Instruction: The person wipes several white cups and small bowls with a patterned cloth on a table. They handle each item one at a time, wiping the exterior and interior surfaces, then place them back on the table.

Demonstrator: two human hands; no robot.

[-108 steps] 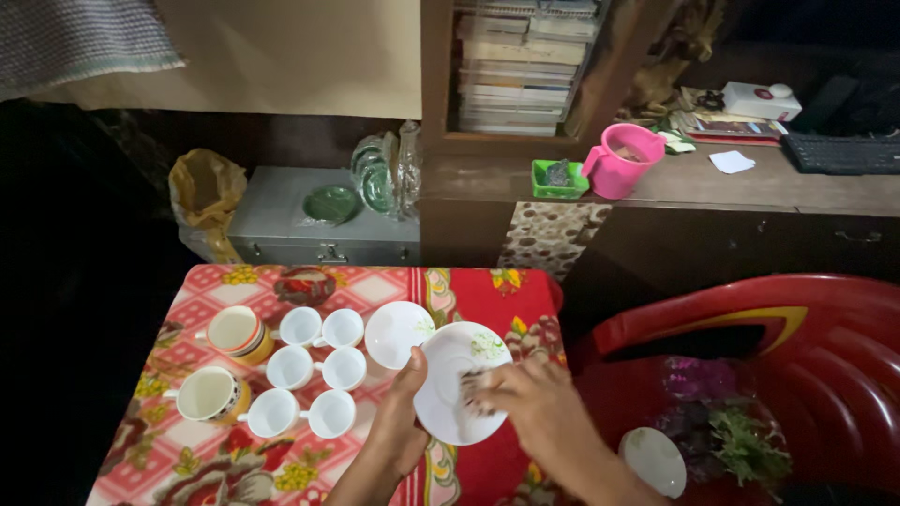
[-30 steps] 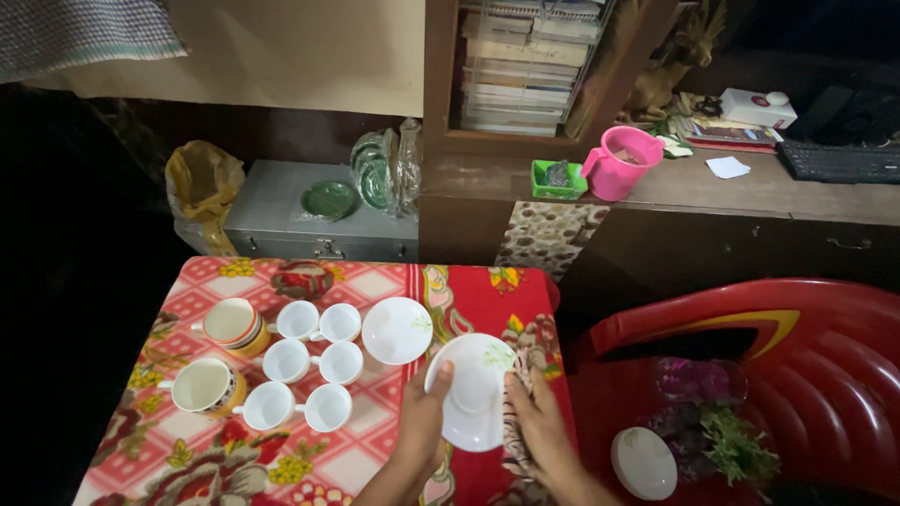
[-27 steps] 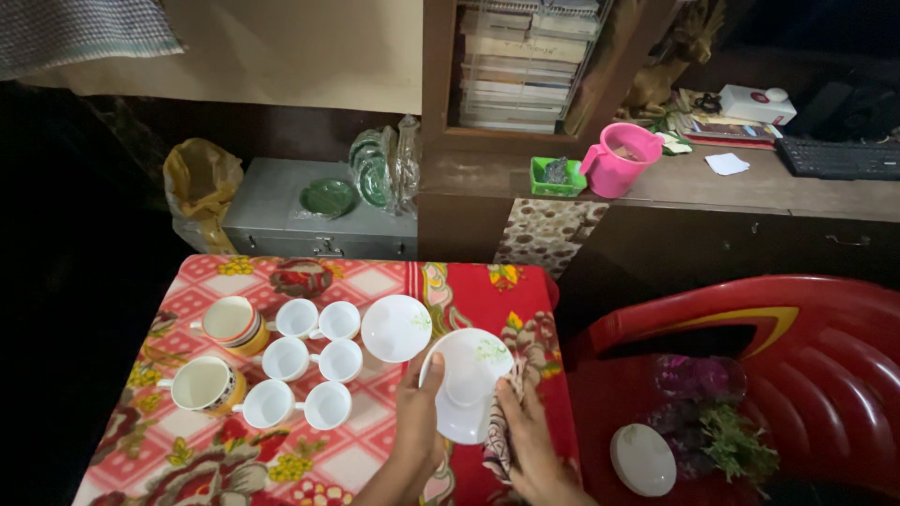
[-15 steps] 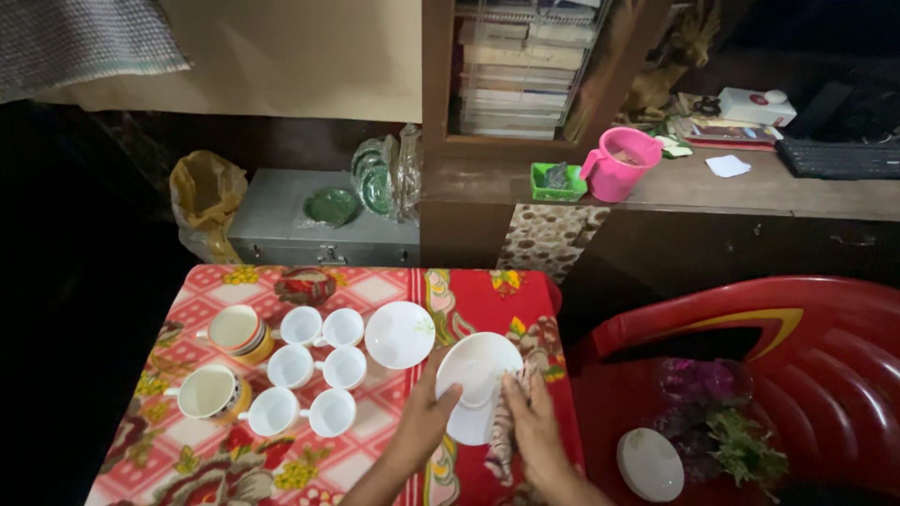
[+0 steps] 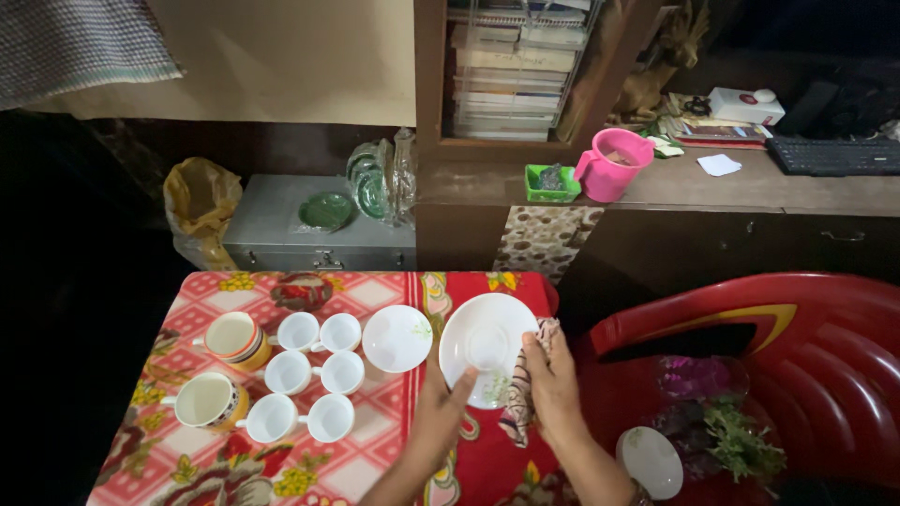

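Both hands on a white saucer over the worktop's 3 o'clock side
Saucer sits between the hands: left hand at its 7 o'clock, fingers closed on the rim; right hand at its 4 o'clock, pinching a striped cloth against the rim. Second white saucer lies just at its 9 o'clock on the red floral worktop, six small white cups further out at 9 o'clock
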